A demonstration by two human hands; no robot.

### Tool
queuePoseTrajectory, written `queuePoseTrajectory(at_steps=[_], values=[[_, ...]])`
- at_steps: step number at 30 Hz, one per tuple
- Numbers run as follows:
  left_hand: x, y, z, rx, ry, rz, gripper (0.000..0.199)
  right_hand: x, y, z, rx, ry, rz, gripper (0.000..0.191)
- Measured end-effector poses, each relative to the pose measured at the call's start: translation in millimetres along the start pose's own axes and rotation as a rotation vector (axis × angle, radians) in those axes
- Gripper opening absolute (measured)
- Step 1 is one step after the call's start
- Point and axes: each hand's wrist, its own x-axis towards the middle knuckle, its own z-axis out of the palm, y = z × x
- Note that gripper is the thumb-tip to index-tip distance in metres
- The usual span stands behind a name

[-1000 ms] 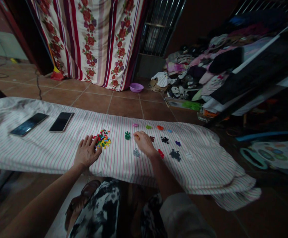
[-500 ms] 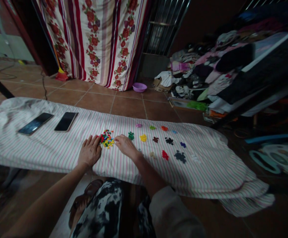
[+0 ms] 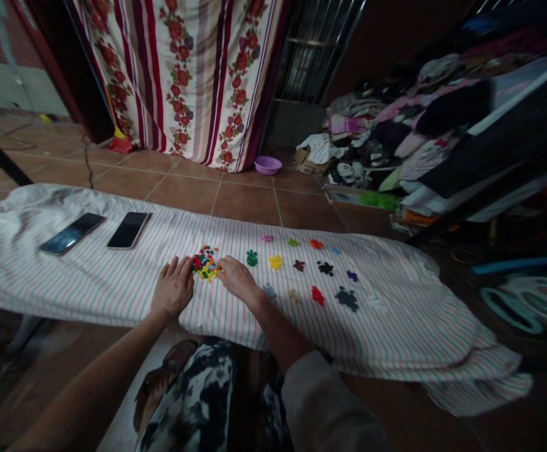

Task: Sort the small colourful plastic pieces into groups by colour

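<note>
A mixed pile of small coloured pieces (image 3: 206,262), red, yellow, green, blue and orange, lies on a striped cloth (image 3: 127,289). My left hand (image 3: 174,287) rests flat at the pile's left edge, fingers stretched out. At the right edge my right hand (image 3: 238,278) has thumb and fingertips pinched together; whatever is between them is too small to make out. Single-colour clusters spread to the right, among them green pieces (image 3: 251,257), yellow pieces (image 3: 275,262), brown pieces (image 3: 298,266), black pieces (image 3: 325,268), red pieces (image 3: 317,295) and dark grey pieces (image 3: 347,298).
Two phones, a dark one (image 3: 73,233) and a light-edged one (image 3: 129,230), lie on the cloth at the left. Beyond it are a purple basin (image 3: 268,166), a floral curtain (image 3: 207,81) and heaped clothes (image 3: 372,135). A pale blue-rimmed object (image 3: 511,307) stands at the right.
My right hand stays by the mixed pile, its fingertips slightly closer to the pieces. The left hand keeps its place, and the whole view has shifted a little.
</note>
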Motion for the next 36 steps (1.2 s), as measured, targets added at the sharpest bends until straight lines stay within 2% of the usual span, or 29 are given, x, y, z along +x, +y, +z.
queuePoseTrajectory(at_steps=[7,13,19,28,36], values=[[0.3,-0.5,0.7,-0.011,0.01,0.001,0.049,-2.1,5.6,1.8,0.04,0.017,-0.007,0.02],[-0.4,0.1,-1.3,-0.008,0.02,0.008,0.049,-7.2,11.8,3.1,0.088,0.04,-0.045,0.031],[-0.6,1.7,-4.0,-0.014,0.009,0.017,0.05,-12.2,18.5,-1.3,0.12,0.032,-0.073,0.033],[-0.3,2.1,-5.4,-0.016,-0.008,0.015,0.052,-25.7,39.3,-25.1,0.1,0.09,0.022,0.019],[-0.7,2.5,-3.5,-0.008,0.025,0.01,0.051,-40.5,84.8,-53.5,0.065,0.252,0.246,0.026]])
